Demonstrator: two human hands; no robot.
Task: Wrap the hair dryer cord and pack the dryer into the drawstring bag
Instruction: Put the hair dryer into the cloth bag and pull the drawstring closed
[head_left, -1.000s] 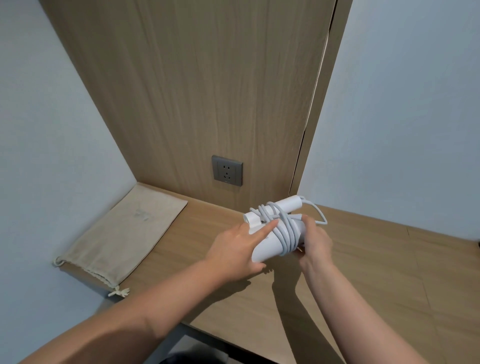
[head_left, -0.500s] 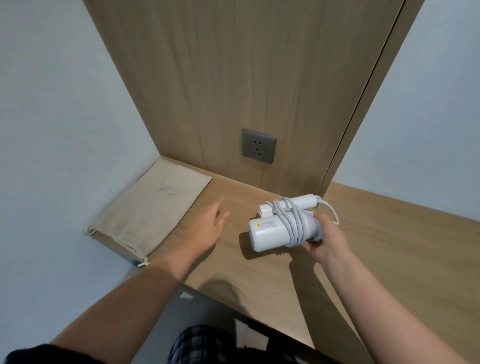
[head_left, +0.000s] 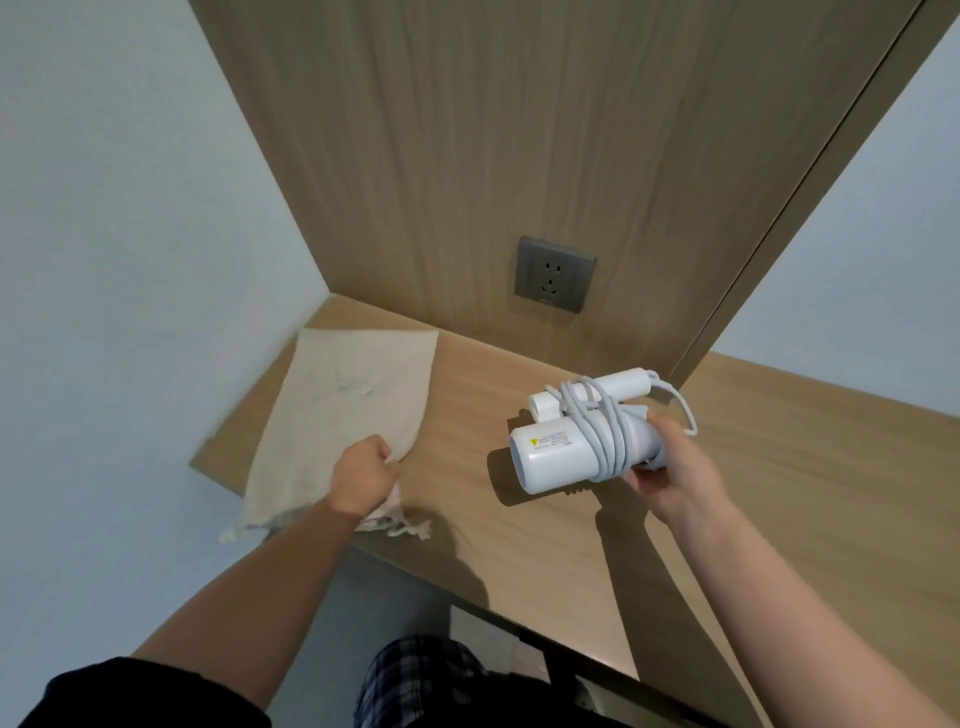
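Left hand: the left hand (head_left: 363, 480) is closed on the near edge of the drawstring bag (head_left: 343, 415), pinching the cloth close to its mouth.
Right hand: the right hand (head_left: 670, 462) is wrapped around the rear end of the hair dryer (head_left: 566, 447), carrying it just above the wooden desk (head_left: 779, 467).
Cord: the cord (head_left: 602, 421) is wound in several loops around the barrel and folded handle; one small loop stands free on the far right side.
Bag: beige, flat and limp, at the left end of the desk against the wall, its tasselled string ends past the near edge.
Behind: a grey wall socket (head_left: 555, 281) sits on the wooden panel, nothing plugged in.
How the dryer likely handles: rigid, smooth plastic, probably moderate in weight and a little slippery; gripping over the coils should keep them from sliding loose.
How the bag likely handles: soft and collapsing, so its mouth probably needs spreading at the hem before the dryer goes in, nozzle first.
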